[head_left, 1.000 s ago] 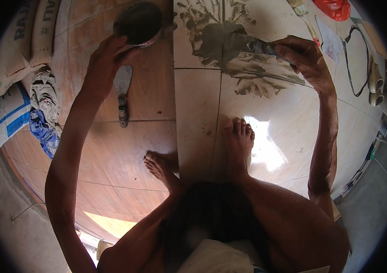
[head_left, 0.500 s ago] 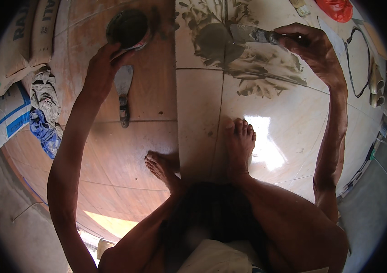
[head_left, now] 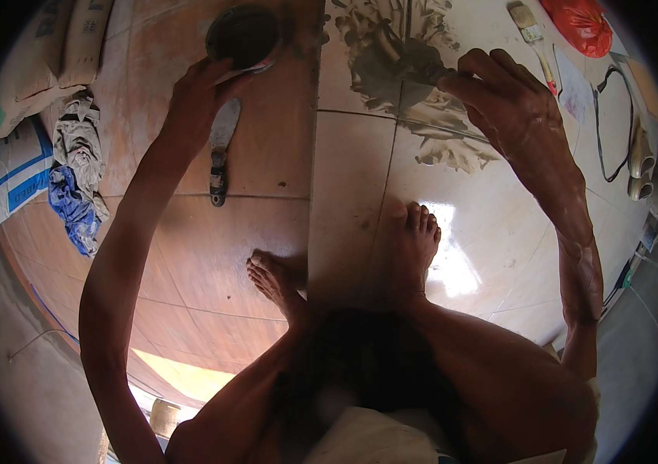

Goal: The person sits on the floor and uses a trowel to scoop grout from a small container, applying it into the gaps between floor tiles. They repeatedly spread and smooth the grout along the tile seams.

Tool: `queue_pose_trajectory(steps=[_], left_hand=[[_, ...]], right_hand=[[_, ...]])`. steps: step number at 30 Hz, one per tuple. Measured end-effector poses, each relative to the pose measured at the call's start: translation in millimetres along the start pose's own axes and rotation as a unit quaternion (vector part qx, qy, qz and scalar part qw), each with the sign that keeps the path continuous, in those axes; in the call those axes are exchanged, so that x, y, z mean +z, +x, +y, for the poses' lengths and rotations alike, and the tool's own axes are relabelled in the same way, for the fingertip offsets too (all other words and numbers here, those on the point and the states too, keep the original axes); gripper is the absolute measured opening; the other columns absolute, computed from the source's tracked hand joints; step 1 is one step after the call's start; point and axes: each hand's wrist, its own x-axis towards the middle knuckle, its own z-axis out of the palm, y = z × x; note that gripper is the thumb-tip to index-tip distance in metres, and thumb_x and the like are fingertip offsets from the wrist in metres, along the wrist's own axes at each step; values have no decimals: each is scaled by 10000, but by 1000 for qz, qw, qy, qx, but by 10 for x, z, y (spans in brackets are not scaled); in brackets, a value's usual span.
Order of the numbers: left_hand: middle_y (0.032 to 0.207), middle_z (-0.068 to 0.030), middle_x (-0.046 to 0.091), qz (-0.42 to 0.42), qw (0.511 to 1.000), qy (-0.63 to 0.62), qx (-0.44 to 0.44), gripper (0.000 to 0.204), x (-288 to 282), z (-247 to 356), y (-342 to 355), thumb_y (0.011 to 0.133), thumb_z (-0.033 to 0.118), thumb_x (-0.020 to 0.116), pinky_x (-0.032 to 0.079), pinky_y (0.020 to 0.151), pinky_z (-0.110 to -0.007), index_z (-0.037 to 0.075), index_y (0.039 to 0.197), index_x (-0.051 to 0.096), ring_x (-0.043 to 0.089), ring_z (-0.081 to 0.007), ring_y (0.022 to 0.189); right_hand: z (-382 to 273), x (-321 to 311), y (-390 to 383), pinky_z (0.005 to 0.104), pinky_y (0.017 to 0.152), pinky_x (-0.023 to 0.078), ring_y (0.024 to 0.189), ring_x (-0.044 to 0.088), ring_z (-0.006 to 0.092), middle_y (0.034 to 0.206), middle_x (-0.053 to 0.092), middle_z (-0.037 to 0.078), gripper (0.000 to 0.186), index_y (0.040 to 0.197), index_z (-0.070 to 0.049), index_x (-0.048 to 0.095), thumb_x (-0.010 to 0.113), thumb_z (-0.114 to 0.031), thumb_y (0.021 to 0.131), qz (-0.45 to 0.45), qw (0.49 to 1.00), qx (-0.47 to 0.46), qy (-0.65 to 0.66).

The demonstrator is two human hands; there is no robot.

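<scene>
At the upper left, my left hand (head_left: 203, 94) grips the near rim of a round tub (head_left: 270, 63) holding dark grey paste. My right hand (head_left: 511, 104) is closed around the dark handle of a putty knife (head_left: 439, 75); its blade is hard to make out against the grey. That knife is over a smeared patch of wet grey paste (head_left: 375, 81) spread across the joints of the pale floor tiles (head_left: 348, 166). Below the tub, a second putty knife (head_left: 221, 151) lies on the reddish tiles, blade toward my left hand.
A paintbrush (head_left: 528, 35), a red plastic bag (head_left: 580, 27) and a black cord loop (head_left: 599, 120) lie at the far right. Brown sacks (head_left: 50, 54), a blue-and-white sack (head_left: 8, 182) and crumpled cloths (head_left: 77, 147) line the left. My bare feet straddle the edge between the two floors.
My right hand has rolled over, knuckles up, moving the putty knife's blade from plain sight into the grey patch. My left hand stays on the tub. The whole view has shifted slightly.
</scene>
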Motion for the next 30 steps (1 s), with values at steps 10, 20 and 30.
queue_pose_trajectory(steps=[10,20,30], left_hand=[[1551,-204,627,51,996,-27,-62,550,63,144,-191,1165,239,628,579,1109,-363,-68,1605,507,729,-285,1333],[1578,-185,616,32,996,36,-78,686,-277,-103,-697,1141,308,670,599,990,-329,-21,1692,427,747,-263,1271],[1608,-195,607,3,992,94,-78,707,-367,-123,-793,1140,368,669,570,1027,-365,-1,1697,438,737,-252,1275]], right_hand=[[-177,232,193,410,866,628,1039,691,248,1183,687,20,412,1153,-61,777,842,40,759,41,997,-61,-10],[-94,112,104,411,907,628,1081,688,236,1095,669,23,247,1047,-60,794,774,-32,803,12,998,-54,0],[-1,-7,-33,398,917,638,1079,691,239,1118,711,5,279,1075,-78,834,774,-31,806,9,1000,-14,-19]])
